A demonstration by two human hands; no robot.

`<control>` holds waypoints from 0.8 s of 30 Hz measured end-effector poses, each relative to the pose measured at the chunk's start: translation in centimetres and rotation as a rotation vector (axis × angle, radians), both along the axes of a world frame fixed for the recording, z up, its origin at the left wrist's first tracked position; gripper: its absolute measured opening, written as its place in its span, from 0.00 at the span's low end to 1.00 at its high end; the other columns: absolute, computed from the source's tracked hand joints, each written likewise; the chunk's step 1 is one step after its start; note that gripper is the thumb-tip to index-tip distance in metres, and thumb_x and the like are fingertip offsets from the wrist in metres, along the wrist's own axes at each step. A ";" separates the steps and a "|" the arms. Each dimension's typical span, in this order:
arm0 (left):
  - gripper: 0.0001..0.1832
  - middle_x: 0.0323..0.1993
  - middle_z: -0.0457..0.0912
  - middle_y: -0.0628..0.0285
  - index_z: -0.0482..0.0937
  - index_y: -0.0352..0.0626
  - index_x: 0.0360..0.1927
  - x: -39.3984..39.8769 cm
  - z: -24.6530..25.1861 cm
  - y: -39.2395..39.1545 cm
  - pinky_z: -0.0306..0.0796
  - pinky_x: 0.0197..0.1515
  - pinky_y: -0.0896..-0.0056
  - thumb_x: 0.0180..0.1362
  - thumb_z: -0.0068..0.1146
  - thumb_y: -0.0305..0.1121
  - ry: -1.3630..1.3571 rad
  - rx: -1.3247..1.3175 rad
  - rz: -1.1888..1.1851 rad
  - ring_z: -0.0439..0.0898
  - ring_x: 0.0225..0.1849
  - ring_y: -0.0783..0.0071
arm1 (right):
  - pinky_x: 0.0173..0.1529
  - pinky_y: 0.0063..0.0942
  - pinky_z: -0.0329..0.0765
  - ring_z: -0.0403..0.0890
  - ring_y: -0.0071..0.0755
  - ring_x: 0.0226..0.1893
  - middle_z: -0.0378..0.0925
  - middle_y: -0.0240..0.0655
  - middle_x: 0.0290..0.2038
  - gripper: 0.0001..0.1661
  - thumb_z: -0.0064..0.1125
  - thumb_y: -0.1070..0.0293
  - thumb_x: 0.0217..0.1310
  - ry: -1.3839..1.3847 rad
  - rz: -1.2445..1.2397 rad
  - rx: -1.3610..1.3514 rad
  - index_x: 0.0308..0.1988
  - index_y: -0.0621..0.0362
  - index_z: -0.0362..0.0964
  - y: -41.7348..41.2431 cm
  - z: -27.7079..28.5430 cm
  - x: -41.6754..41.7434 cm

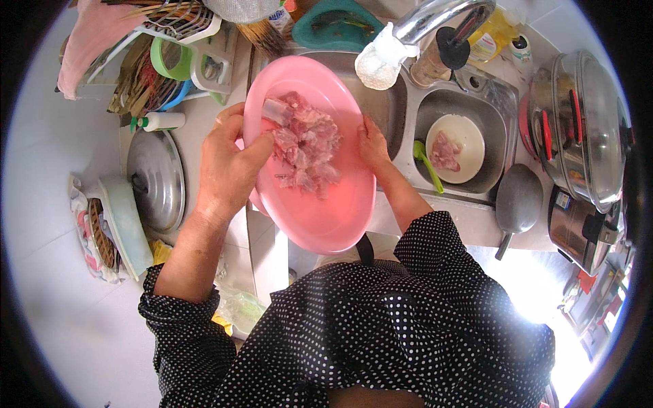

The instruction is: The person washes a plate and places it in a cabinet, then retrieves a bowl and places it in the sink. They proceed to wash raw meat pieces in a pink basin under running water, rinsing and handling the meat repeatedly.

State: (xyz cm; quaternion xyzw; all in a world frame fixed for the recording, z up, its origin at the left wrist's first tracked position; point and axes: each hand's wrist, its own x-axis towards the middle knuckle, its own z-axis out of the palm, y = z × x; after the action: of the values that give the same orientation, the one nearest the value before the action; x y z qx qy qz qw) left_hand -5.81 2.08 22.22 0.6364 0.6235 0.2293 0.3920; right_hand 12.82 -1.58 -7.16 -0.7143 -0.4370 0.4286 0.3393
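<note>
Both hands hold a pink plastic basin up in front of my body, partly over the left bowl of the steel sink. My left hand grips its left rim, thumb inside and fingers behind. Against the right side presses my right hand, its fingers partly hidden by the basin. Raw meat pieces with bone lie heaped in the basin's upper left part. Over in the right sink bowl, a white bowl contains one piece of raw meat. A green spoon-like utensil leans beside it.
A chrome faucet with a cloth-wrapped spout hangs over the sink. Stacked steamer pots and a dark ladle-like pan stand at the right. On the left are a metal lid, a white bottle and a dish rack. A teal basin sits behind.
</note>
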 end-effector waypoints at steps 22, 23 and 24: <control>0.06 0.30 0.78 0.64 0.75 0.32 0.34 1.5 -0.8 -1.4 0.67 0.36 0.82 0.54 0.52 0.24 -0.225 -0.077 0.111 0.72 0.30 0.84 | 0.60 0.38 0.62 0.66 0.51 0.55 0.66 0.51 0.53 0.27 0.46 0.57 0.64 0.361 -0.132 0.339 0.58 0.60 0.61 1.9 3.6 -7.2; 0.05 0.31 0.78 0.64 0.75 0.32 0.34 1.6 -0.6 -1.5 0.66 0.36 0.82 0.54 0.52 0.24 -0.232 -0.082 0.114 0.72 0.30 0.84 | 0.60 0.38 0.62 0.66 0.51 0.54 0.66 0.51 0.53 0.28 0.47 0.56 0.64 0.301 -0.127 0.383 0.58 0.60 0.61 1.7 3.6 -7.5; 0.05 0.31 0.77 0.65 0.75 0.33 0.33 1.7 -0.3 -1.5 0.66 0.37 0.82 0.54 0.52 0.24 -0.244 -0.088 0.117 0.72 0.30 0.84 | 0.60 0.39 0.61 0.66 0.51 0.54 0.66 0.50 0.53 0.28 0.47 0.56 0.64 0.234 -0.120 0.427 0.58 0.60 0.61 1.8 4.2 -7.5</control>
State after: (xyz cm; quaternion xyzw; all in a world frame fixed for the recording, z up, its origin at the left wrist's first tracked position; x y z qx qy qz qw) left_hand -4.12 0.55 21.90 0.5485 0.6166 0.2999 0.4786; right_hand 5.35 0.22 -2.99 -0.5967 -0.4319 0.3856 0.5556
